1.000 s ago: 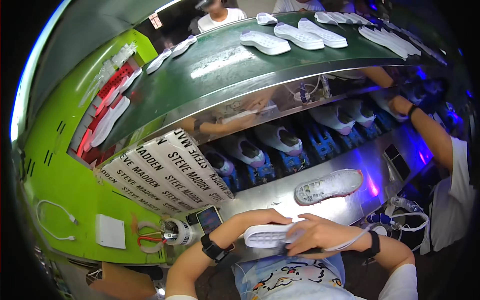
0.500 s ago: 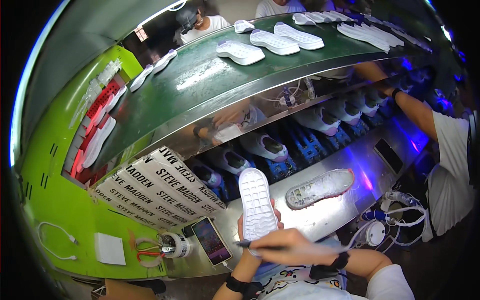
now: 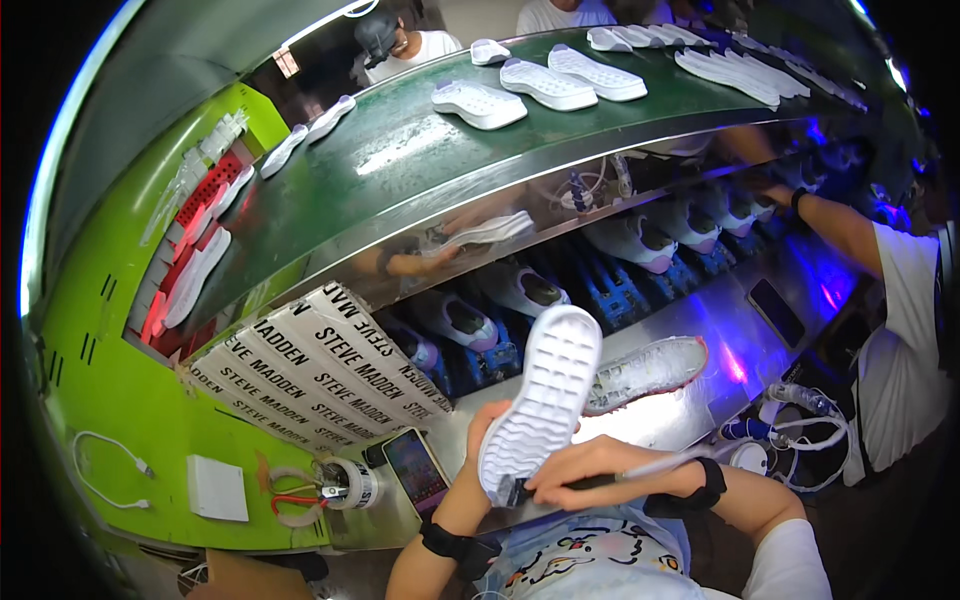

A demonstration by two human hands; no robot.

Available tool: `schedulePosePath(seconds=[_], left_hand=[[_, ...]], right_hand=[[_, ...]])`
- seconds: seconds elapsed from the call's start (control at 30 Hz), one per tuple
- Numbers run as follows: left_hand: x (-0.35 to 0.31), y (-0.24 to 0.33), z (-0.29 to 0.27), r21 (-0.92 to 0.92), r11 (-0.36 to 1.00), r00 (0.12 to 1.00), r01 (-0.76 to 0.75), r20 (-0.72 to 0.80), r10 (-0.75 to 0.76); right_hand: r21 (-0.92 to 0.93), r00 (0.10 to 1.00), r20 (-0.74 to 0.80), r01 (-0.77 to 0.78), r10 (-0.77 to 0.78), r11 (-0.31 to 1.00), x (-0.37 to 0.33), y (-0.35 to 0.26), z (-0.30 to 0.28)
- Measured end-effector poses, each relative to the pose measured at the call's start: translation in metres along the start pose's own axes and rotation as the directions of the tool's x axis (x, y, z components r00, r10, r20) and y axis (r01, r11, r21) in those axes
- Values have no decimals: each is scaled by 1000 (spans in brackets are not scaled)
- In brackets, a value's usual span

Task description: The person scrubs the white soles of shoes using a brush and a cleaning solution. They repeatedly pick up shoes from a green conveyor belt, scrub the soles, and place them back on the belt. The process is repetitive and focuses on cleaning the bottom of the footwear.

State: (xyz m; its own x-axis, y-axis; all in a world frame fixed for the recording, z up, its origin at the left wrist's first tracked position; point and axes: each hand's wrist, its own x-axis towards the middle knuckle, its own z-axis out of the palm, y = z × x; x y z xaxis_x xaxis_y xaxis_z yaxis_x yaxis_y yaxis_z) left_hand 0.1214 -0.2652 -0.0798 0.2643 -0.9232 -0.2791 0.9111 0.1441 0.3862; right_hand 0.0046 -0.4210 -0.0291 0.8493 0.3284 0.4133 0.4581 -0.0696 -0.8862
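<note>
A white shoe sole (image 3: 548, 385) stands tilted in front of me, its ridged side with rows of square hollows facing up. My left hand (image 3: 480, 432) is wrapped round its left edge and back, the fingers partly hidden behind it. My right hand (image 3: 590, 470) is closed on a brush (image 3: 513, 491) whose dark head touches the near end of the sole; its pale handle runs off to the right and is somewhat blurred. Just behind the sole lies a greyish sole-shaped piece (image 3: 650, 375) with a red rim on the metal bench.
Upper shelf: green conveyor belt (image 3: 300, 235) with several white soles. Below it, shoes (image 3: 535, 287) stand on a dark blue conveyor. A phone (image 3: 415, 468), tape roll (image 3: 350, 484) and striped cardboard (image 3: 320, 370) are at left; another phone (image 3: 776, 312) and a co-worker's arm (image 3: 840, 225) at right.
The sole has moved to the right and away from me, tilting rightward. My right hand has brought the brush down against its near end. The co-worker's arm has shifted slightly.
</note>
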Motion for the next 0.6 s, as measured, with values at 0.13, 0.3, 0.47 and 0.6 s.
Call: schedulePosePath(seconds=[0.13,0.3,0.47,0.6], left_hand=[[1,12,-14,-63,948,942,311,-109,-316],[-42,14,51,840,520,971,-154,32,237],[-20,43,117,624,603,842,496,-514,-161],[-16,31,49,326,940,946,104,-325,8]], right_hand=[[-74,965,200,-158,170,985,4,-27,-14],[-49,961,228,-149,157,988,-8,-21,-28],[-175,974,102,-185,204,967,-41,-10,-54],[-191,851,-513,-244,115,951,-20,-37,-54]])
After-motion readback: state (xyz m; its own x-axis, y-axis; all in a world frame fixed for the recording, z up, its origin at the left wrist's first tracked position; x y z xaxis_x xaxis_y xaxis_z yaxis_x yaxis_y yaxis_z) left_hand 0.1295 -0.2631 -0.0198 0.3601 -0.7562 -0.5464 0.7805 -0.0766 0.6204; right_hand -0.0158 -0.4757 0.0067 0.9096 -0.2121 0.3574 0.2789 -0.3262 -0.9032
